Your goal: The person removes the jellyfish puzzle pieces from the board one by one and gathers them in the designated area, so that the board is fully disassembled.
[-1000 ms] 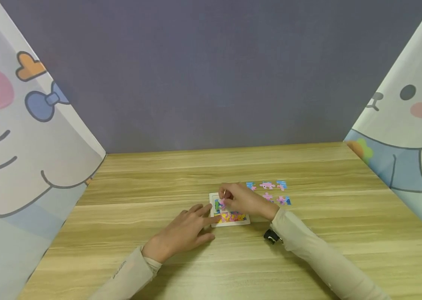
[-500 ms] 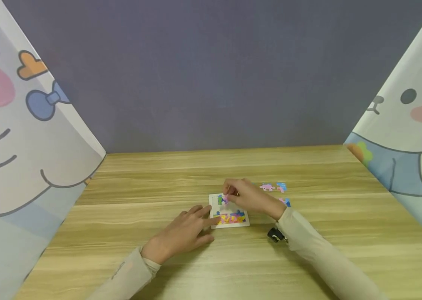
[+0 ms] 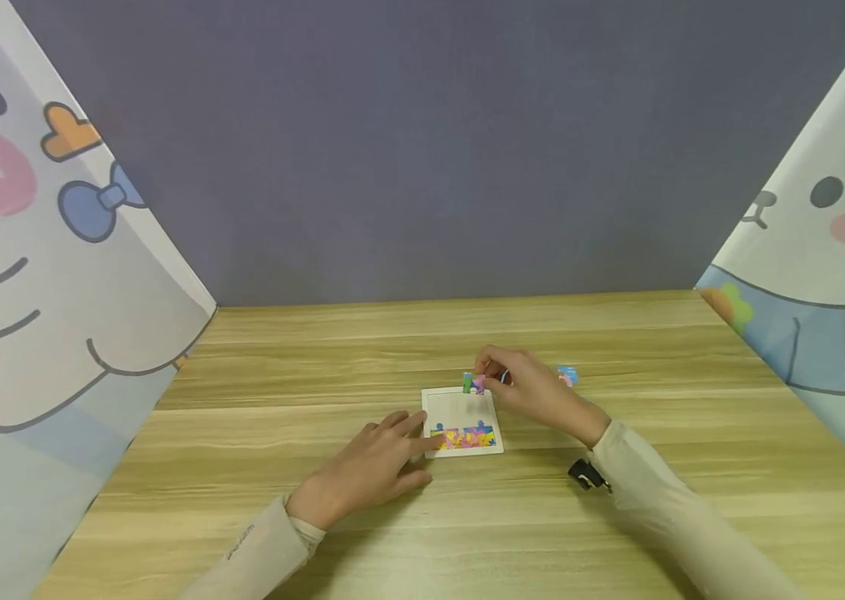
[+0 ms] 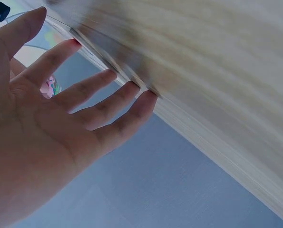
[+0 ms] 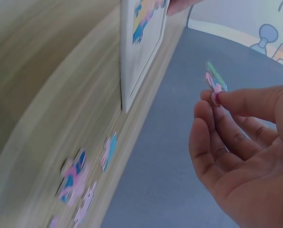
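Note:
A colourful jigsaw piece (image 3: 473,383), green and pink, is pinched between the thumb and fingers of my right hand (image 3: 535,392). In the right wrist view the piece (image 5: 216,84) is held up off the table. It hangs over the far edge of a white puzzle tray (image 3: 460,408), whose near row holds joined yellow, pink and blue pieces (image 3: 471,437). My left hand (image 3: 362,467) lies at the tray's left side, fingers spread and fairly straight, the index finger reaching over the near-left rim. In the left wrist view its fingertips (image 4: 148,95) touch down at the table.
Loose jigsaw pieces (image 5: 74,178) lie on the wooden table (image 3: 302,367) right of the tray; in the head view my right hand hides most, leaving one blue-and-pink piece (image 3: 567,375) visible. A black device (image 3: 587,475) hangs at my right wrist. A grey partition (image 3: 422,167) stands behind.
My right hand has lifted the pinched piece from over the tray's upper left and moved right and away, past its far edge. My left hand has stayed nearly still.

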`<state>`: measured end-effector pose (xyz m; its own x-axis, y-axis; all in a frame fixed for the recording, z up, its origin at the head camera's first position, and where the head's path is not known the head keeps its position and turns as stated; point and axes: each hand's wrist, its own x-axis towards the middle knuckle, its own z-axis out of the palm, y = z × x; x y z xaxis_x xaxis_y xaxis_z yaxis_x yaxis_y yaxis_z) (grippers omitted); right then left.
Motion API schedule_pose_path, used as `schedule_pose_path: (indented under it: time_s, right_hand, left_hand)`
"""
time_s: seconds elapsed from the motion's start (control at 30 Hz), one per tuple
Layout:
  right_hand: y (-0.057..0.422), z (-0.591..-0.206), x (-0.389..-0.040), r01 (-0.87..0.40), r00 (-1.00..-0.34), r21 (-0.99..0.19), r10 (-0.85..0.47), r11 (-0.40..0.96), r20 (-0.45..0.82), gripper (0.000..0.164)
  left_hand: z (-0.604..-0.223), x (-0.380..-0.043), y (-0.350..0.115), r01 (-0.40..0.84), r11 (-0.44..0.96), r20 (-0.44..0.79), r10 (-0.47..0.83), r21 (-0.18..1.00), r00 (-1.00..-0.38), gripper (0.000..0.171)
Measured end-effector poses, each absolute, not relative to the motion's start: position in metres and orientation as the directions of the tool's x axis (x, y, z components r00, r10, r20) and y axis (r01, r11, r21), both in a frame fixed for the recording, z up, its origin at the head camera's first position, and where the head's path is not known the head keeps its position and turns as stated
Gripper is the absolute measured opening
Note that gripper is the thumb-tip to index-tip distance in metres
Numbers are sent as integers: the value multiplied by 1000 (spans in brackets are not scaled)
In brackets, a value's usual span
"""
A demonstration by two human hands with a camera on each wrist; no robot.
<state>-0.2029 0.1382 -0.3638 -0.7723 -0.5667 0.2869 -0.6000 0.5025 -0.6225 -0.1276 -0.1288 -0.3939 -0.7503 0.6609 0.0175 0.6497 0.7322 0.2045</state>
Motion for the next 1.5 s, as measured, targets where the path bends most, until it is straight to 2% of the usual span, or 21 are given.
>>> schedule_pose_path:
  time_s: [0.33, 0.63, 1.1, 1.5]
  right_hand:
    - [157, -363, -202, -595, -785, -584, -556, 552, 274, 13]
    - [167, -361, -207, -586, -799, -561, -533, 584, 279, 10]
    - [181, -373, -217, -513, -833, -605, -522, 608, 181, 11]
    - [186, -389, -224, -501, -808, -636, -581, 587, 99, 12]
  left_hand:
    - [-395, -128, -127, 651, 736, 17, 660, 186, -751, 46]
    - [-396, -127, -127, 660, 731, 42, 664, 174, -746, 47]
    - [-394, -126, -126, 665, 734, 50, 666, 138, -745, 47]
    - [-393, -126, -127, 644, 745, 5, 653, 173, -757, 51]
